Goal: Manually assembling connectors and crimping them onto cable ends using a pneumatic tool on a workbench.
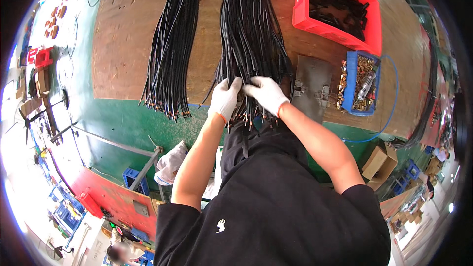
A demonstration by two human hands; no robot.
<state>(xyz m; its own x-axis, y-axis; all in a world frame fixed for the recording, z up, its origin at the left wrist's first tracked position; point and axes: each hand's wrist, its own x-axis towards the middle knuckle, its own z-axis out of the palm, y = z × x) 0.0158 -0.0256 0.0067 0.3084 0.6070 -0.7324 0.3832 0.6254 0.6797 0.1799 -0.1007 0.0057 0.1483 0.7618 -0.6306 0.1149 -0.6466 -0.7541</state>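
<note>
A thick bundle of black cables (249, 24) runs down the table toward me, its copper-coloured ends hanging over the near edge. My left hand (224, 99), in a white glove, is closed on cables at the bundle's lower left. Beside it my right hand (268, 93), also gloved, has its fingers curled round cables at the middle of the bundle. The two hands almost meet, and the cables partly hide their fingertips. A second bundle of black cables (173, 44) lies to the left, untouched, with its tips past the table edge.
On the brown wooden table (128, 34), a red bin (340, 34) of black parts stands at the far right. Nearer is a blue tray (351, 83) of brass-coloured fittings with a clear bottle, next to a metal plate (313, 81). A blue hose (395, 93) curves over the edge. Below sits a cardboard box (382, 165).
</note>
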